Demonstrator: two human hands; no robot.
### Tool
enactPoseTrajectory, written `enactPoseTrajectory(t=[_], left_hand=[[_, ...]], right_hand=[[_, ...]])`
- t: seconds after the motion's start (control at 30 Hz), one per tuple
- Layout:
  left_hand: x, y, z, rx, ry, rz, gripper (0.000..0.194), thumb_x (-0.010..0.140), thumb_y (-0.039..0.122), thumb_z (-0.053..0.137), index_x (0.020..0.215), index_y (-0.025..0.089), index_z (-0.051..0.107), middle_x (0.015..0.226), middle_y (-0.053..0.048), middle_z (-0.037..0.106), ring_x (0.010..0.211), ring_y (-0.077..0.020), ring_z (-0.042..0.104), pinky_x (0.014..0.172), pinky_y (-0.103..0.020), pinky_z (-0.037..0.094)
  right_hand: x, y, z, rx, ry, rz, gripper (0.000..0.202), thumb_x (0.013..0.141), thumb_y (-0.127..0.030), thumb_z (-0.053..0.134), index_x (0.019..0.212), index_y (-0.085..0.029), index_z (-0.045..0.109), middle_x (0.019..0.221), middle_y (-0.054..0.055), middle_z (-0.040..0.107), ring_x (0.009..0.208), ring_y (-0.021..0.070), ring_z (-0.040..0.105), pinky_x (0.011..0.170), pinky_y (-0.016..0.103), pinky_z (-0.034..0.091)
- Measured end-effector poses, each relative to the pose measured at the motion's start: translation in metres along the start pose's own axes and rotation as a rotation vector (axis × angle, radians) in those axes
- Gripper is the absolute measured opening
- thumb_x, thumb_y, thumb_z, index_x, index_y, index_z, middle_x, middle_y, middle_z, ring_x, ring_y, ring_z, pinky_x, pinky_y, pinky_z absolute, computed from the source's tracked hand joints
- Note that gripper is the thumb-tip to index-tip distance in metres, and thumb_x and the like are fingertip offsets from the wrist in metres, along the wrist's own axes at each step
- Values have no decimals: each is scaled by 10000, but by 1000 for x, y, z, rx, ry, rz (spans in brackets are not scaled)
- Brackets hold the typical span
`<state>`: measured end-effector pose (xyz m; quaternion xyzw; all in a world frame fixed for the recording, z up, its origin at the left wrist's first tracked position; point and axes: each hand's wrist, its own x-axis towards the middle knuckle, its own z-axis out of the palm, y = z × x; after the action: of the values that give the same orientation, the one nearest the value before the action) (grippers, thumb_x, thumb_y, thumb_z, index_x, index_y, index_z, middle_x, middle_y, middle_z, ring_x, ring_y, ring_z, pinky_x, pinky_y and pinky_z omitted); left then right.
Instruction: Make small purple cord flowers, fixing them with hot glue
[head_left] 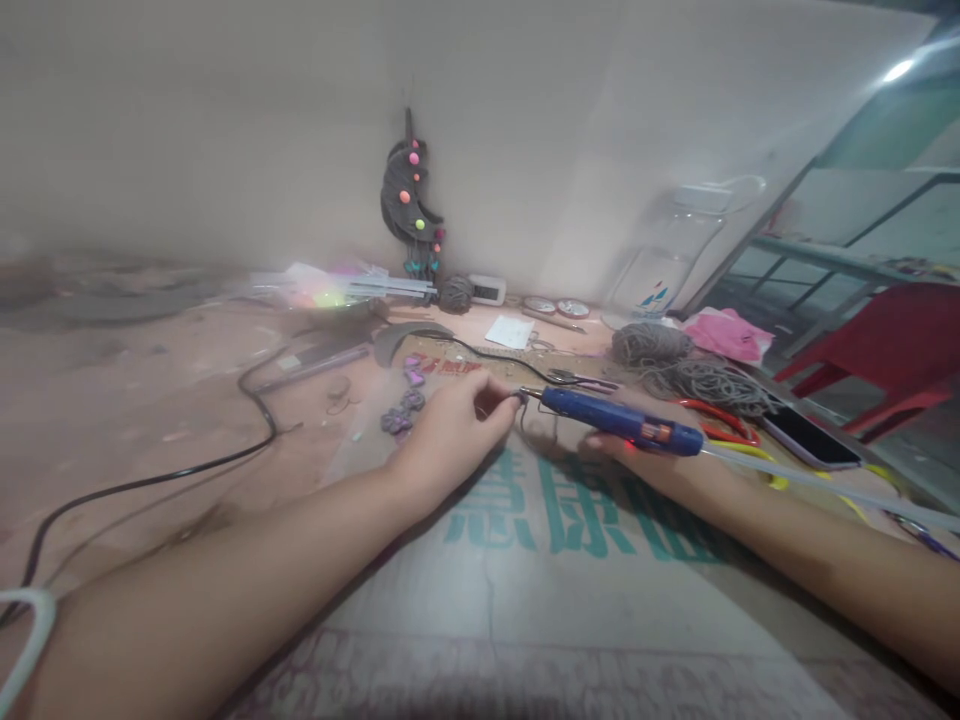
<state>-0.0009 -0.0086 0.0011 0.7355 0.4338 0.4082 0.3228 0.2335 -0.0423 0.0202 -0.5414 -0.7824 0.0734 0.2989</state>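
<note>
My right hand [637, 455] is closed around a blue glue gun [622, 418], with a long clear glue stick [817, 484] coming out of its back end. The gun's nozzle points left and meets a small dark piece [520, 397] pinched between the thumb and forefinger of my left hand [465, 415]. That piece is too small and blurred to name; a thin strand hangs from it. Just left of my left hand lie several purple heart and flower shapes [405, 412] on the printed sheet [480, 610].
A grey moon decoration with coloured balls [405, 200] hangs on the wall. Along the back stand a clear bottle [664, 255] and grey yarn [651, 343]. Pliers [581, 380], red-handled scissors [724, 420] and a phone [810, 435] lie rightward. A black cord [157, 473] crosses the left side.
</note>
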Motion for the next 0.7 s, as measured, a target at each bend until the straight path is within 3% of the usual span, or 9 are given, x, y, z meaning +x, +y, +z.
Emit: enactPoseTrajectory(t=[0.3,0.7], left_hand=[[1,0,1,-31,7,0,104,848,269,566,826,179,613,797,-8,680,730,-149,612,672,-260,446],[1,-3,1,-59,0,3,118,854,287,560,824,183,609,797,-9,680,731,-151,612,662,-255,442]], right_hand=[[2,-4,1,-48,4,39,159,729,-362,661,675,-231,588,674,11,667,629,189,618,568,289,469],[0,1,2,-61,21,36,144,746,-372,662,734,-236,615,719,13,678,652,192,625,583,292,474]])
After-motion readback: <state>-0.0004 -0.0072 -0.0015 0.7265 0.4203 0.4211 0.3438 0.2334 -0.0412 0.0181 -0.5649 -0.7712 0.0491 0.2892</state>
